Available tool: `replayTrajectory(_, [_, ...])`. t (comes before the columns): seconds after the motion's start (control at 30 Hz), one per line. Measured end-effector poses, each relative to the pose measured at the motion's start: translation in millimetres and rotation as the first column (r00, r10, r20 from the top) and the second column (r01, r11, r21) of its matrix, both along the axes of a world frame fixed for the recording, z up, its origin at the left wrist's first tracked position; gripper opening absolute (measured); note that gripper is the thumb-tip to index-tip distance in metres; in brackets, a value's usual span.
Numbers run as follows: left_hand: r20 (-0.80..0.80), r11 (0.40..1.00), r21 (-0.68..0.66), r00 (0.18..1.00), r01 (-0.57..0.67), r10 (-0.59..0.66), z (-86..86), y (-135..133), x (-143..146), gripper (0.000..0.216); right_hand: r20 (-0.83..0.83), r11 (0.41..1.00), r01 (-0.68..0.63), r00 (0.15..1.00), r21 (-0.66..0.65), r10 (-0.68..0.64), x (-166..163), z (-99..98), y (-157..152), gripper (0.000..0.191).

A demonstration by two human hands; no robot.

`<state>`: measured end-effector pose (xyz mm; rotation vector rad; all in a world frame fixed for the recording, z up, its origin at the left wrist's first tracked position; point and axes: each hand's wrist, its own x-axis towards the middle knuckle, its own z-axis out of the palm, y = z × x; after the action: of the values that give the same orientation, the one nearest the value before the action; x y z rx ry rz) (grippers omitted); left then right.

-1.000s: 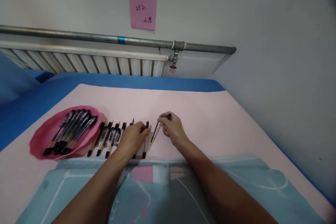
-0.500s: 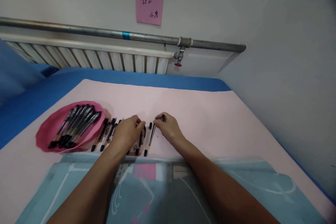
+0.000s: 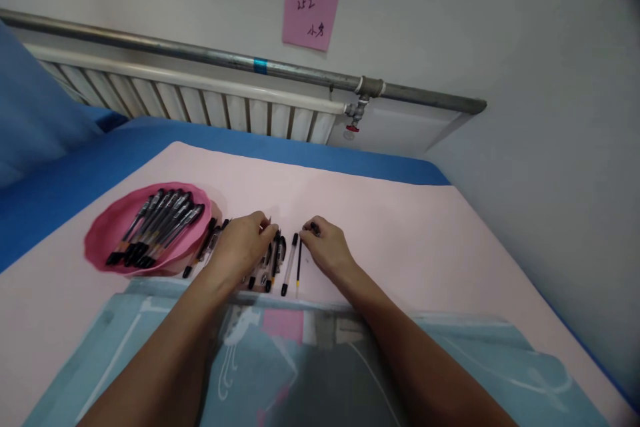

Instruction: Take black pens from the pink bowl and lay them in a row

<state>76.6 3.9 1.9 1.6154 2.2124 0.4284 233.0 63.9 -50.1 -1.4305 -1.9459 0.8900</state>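
passage: pink surface (image 3: 400, 233) right of right hand (image 3: 329, 244) | obstacles leftward: pens (image 3: 289, 264), pink bowl (image 3: 99, 244)

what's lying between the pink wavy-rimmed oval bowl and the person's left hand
In the head view, a few slim clear-barrelled pens with black ends lie between bowl and left hand.

Smooth plastic is seen on the tray (image 3: 99, 240), glossy plastic pens (image 3: 161, 227) inside! Behind it, dull metal pipe (image 3: 210, 56) is spotted.

Loose pens (image 3: 289, 265) lie right of the bowl (image 3: 99, 239).
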Motion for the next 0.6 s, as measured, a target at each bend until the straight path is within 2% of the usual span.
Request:
replayTrajectory(0.23, [-0.034, 1.000, -0.018, 0.999, 0.001, -0.002, 0.3, 1, -3, 0.032, 0.103, 0.995, -0.099, 0.990, -0.007, 0.099, 1, 3.1, -6, 0.004])
replayTrajectory(0.6, [-0.058, 0.999, -0.035, 0.998, 0.019, -0.021, -0.2, -1, -4, 0.034, 0.068, 0.985, -0.157, 0.984, -0.065, 0.162, 0, 7.9, -13, 0.007])
